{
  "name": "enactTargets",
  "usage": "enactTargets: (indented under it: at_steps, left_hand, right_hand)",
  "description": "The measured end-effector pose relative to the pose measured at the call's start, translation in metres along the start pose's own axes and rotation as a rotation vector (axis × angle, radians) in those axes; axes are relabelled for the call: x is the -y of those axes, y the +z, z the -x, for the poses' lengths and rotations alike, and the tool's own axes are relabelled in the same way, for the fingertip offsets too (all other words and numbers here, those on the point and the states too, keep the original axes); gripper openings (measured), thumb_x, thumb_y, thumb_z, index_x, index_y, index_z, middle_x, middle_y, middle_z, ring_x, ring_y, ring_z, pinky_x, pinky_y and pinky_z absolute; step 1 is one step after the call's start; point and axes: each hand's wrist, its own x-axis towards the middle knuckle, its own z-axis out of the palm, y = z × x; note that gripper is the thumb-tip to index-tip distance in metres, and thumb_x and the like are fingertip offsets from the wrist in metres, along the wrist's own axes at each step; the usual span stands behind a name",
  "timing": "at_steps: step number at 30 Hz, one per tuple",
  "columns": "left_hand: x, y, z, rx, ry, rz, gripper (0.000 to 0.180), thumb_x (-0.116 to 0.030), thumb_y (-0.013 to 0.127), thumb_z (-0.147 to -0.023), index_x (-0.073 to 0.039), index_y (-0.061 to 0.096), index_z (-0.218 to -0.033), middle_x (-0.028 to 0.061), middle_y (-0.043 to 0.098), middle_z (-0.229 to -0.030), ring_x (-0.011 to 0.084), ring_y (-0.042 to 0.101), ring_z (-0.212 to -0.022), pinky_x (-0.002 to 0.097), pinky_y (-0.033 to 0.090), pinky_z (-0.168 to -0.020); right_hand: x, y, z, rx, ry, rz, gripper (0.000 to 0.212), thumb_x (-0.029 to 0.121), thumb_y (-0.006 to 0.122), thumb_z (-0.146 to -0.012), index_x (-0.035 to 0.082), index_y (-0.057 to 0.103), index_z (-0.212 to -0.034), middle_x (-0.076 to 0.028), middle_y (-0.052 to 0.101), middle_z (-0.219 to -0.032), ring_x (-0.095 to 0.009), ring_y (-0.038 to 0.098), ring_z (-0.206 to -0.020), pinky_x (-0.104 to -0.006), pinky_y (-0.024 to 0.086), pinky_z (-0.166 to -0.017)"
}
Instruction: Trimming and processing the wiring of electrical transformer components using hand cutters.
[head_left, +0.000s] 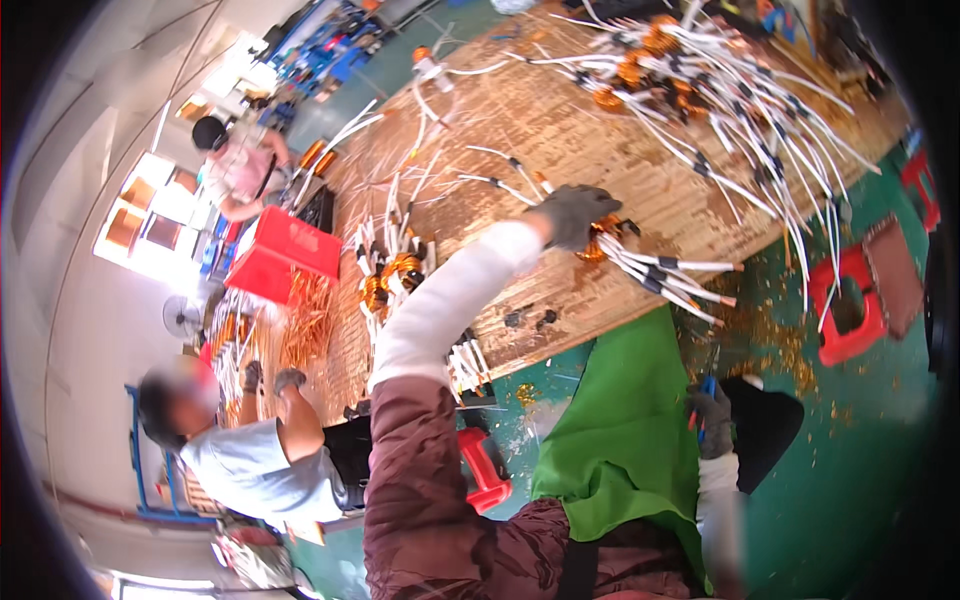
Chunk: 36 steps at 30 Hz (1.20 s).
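My left hand [572, 216], in a dark grey glove, reaches over the wooden table with its fingers closed on a copper wire coil [598, 246]. From that coil, a bunch of white-sleeved leads [668, 276] with black bands and bare copper ends fans out past the table's near edge. Low at my right side, my right hand [712, 420], also gloved, is closed round a small hand tool with blue and red handles [709, 388]. It looks like pliers or cutters; its working end cannot be made out. A green apron [625, 420] covers my lap.
A large pile of similar coils [690, 90] lies at the table's far right, its leads overhanging the edge. More coils [400, 275] stand left of my arm. Red stools [850, 305] flank the table. Two people work at the left, near a red crate [285, 255].
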Motion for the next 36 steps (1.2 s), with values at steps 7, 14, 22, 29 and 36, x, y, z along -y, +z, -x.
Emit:
enactTargets:
  at_steps: [7, 14, 22, 29, 36]
  left_hand:
    - [-0.011, -0.010, -0.062, 0.391, 0.249, -0.486, 0.033, -0.024, 0.070, -0.063, -0.012, 0.061, -0.092, 0.0062, 0.062, -0.097, 0.0271, 0.057, -0.100, 0.0409, 0.042, -0.086]
    - [0.016, -0.020, -0.044, 0.492, 0.216, -0.505, 0.054, -0.027, 0.077, -0.050, -0.024, 0.062, -0.102, 0.0077, 0.058, -0.100, 0.0286, 0.053, -0.099, 0.0404, 0.044, -0.080]
    - [-0.017, -0.024, -0.016, 0.428, 0.111, -0.116, 0.047, -0.028, 0.075, -0.054, -0.007, 0.058, -0.092, 0.0153, 0.061, -0.086, 0.0321, 0.059, -0.083, 0.0375, 0.046, -0.076]
    - [-0.024, 0.015, 0.023, -0.668, -0.069, -0.315, 0.040, -0.019, 0.069, -0.058, -0.010, 0.055, -0.095, 0.0105, 0.055, -0.092, 0.0304, 0.052, -0.082, 0.0427, 0.042, -0.069]
    - [-0.071, 0.070, 0.058, -0.380, -0.123, -0.190, 0.045, -0.021, 0.065, -0.066, -0.007, 0.054, -0.108, 0.0139, 0.052, -0.099, 0.0313, 0.055, -0.085, 0.0421, 0.046, -0.068]
  right_hand:
    - [-0.006, -0.022, 0.010, -0.118, 0.004, -0.043, 0.022, 0.012, 0.057, -0.073, 0.001, 0.058, -0.093, -0.001, 0.052, -0.065, -0.009, 0.048, -0.054, -0.0229, 0.038, -0.049]
    - [-0.010, -0.025, 0.009, -0.095, 0.017, 0.076, 0.030, 0.015, 0.057, -0.074, 0.001, 0.057, -0.101, -0.002, 0.055, -0.075, -0.011, 0.051, -0.063, -0.0250, 0.041, -0.057]
    - [-0.033, -0.048, 0.005, -0.164, 0.165, -0.017, 0.049, 0.011, 0.060, -0.073, 0.001, 0.047, -0.120, -0.006, 0.060, -0.090, -0.011, 0.055, -0.068, -0.0236, 0.047, -0.061]
    - [-0.020, -0.039, 0.008, -0.178, 0.116, 0.007, 0.049, 0.014, 0.062, -0.075, 0.003, 0.049, -0.120, -0.003, 0.056, -0.079, -0.010, 0.052, -0.064, -0.0244, 0.044, -0.059]
    - [-0.001, -0.046, 0.015, -0.210, 0.148, -0.002, 0.043, 0.012, 0.061, -0.075, 0.002, 0.051, -0.116, -0.001, 0.055, -0.077, -0.010, 0.051, -0.067, -0.0233, 0.044, -0.063]
